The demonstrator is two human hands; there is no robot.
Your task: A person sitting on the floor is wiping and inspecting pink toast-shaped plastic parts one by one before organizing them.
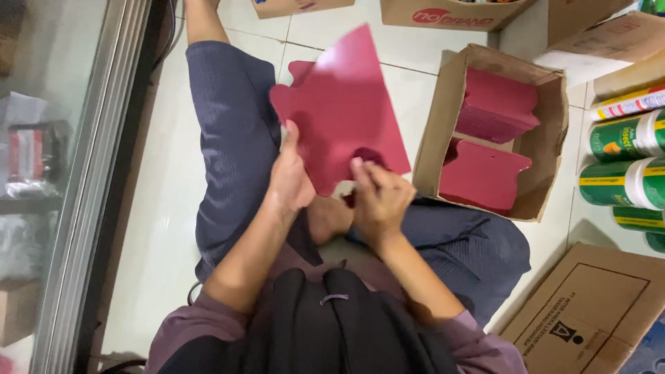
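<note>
Centrally, both hands grasp a dark red notched card [339, 104]: left hand [291, 176] pinches its lower left edge, right hand [379, 197] its bottom edge. Similar cards sit in the open box [547, 145] at right.

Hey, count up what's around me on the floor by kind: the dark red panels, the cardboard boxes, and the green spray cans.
Dark red panels: 3, one in the left hand and right hand, two in the open box
Cardboard boxes: 6, some cut off by the frame
Green spray cans: 4 in view, partly cropped
Total: 13
</note>
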